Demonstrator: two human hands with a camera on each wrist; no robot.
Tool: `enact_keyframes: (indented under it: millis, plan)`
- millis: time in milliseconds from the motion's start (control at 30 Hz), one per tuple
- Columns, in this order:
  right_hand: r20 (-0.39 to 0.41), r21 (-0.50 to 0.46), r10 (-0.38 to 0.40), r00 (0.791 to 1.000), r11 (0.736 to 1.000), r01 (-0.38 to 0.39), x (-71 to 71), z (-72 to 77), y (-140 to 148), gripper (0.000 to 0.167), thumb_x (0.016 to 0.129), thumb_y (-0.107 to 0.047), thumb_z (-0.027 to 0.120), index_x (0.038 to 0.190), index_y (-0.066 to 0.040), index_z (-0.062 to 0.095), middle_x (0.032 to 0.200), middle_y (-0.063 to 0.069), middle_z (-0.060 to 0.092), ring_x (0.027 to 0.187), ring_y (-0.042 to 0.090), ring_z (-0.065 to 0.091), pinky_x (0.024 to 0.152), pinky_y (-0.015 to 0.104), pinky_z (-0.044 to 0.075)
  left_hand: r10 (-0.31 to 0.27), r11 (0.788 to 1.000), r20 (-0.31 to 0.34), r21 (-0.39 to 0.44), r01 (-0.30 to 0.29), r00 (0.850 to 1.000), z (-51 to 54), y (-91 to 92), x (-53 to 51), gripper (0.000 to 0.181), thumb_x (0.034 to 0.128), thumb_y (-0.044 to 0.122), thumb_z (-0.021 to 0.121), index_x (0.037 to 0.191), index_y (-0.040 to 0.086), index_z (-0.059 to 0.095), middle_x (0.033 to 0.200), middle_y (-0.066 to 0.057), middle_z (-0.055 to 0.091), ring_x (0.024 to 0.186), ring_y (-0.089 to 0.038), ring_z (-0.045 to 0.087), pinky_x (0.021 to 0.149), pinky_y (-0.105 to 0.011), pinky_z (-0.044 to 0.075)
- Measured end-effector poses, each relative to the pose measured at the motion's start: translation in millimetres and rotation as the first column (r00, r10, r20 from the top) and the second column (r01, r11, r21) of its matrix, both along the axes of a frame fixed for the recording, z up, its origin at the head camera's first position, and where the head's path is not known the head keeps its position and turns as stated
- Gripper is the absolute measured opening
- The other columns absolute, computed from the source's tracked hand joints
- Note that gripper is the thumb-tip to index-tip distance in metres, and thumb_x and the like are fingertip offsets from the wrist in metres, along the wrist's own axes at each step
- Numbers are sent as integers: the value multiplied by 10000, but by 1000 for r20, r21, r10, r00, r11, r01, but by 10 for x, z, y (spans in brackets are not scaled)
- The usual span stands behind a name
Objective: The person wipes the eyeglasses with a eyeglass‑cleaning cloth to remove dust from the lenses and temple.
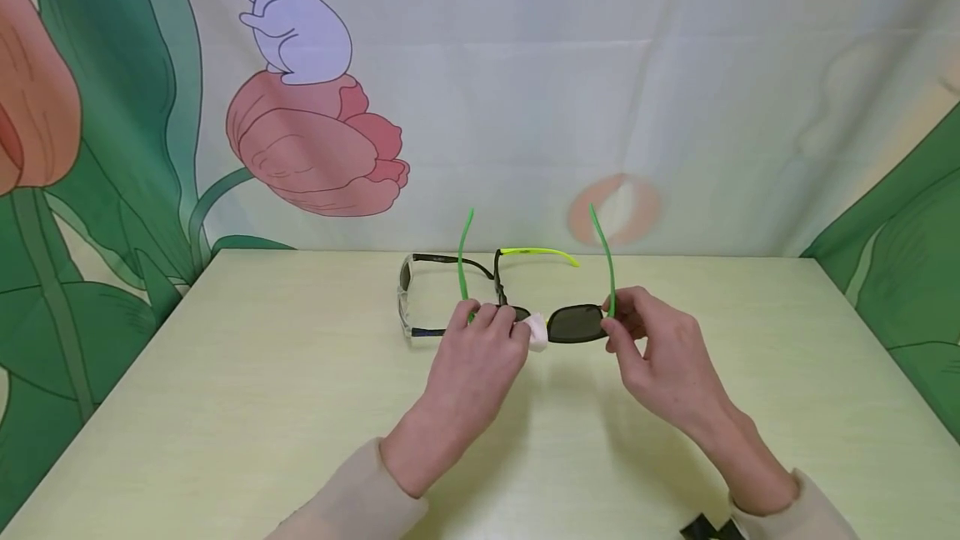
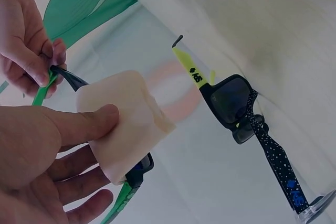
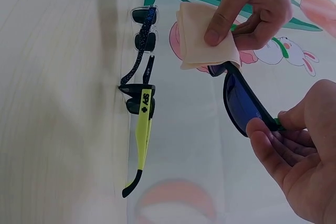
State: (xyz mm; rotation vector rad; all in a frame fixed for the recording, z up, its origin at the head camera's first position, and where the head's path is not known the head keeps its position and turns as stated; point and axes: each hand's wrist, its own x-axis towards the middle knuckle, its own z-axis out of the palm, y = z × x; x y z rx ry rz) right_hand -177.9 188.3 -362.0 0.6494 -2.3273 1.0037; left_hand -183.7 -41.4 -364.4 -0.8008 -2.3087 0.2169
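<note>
Pale desk (image 1: 285, 407) below, green-armed sunglasses (image 1: 576, 324) are being held.
Cloth (image 3: 197, 43) is being pinched at one lens by left fingers (image 3: 220, 27), a hinge (image 1: 611, 307) gripped by right fingers (image 3: 268, 148).

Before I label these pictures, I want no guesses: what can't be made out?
Right wrist view: the cloth hides much of the far half of the green-armed sunglasses.
Head view: the left hand covers most of the cloth.
Head view: the bottom edge cuts off a black object; I can't identify it.
Left wrist view: the right edge crops the clear-framed sunglasses.
</note>
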Motion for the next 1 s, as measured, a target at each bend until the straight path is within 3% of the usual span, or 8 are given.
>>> enact_keyframes:
  millis: [233, 467, 700, 1000]
  plan:
    - [-18, 23, 29, 999, 999, -29, -7, 4, -1, 203, 893, 108, 695, 977, -69, 640, 791, -94, 626, 662, 35, 606, 548, 162, 483, 48, 998, 21, -35, -47, 999, -2, 21, 22, 260, 734, 30, 867, 958, 112, 763, 875, -20, 637, 858, -201, 648, 987, -369, 476]
    - [-23, 32, 50, 999, 998, -49, -16, 11, -11, 212, 891, 110, 688, 958, -83, 634, 799, -100, 619, 665, 34, 605, 533, 166, 474, 99, 993, 2, -67, -98, 995, -42, 36, 8, 355, 822, 56, 820, 1168, 51, 737, 1022, -69, 649, 982, -237, 630, 1031, -379, 477]
    - [-36, 42, 51, 998, 998, -49, -26, 10, -21, 207, 892, 110, 696, 954, -76, 629, 761, -59, 616, 663, 38, 598, 537, 160, 456, 101, 993, -45, -59, -104, 994, -94, 36, -23, 324, 878, 51, 767, 1199, 51, 716, 1057, -66, 638, 1007, -239, 616, 1046, -369, 463]
    - [-30, 22, 27, 999, 999, -26, -34, -10, 1, 193, 895, 95, 711, 986, -62, 646, 792, -98, 623, 657, 29, 610, 574, 158, 480, 43, 998, -18, -40, -43, 999, -69, 16, -20, 242, 818, 23, 811, 1041, 106, 770, 881, -14, 627, 871, -200, 658, 1005, -385, 473]
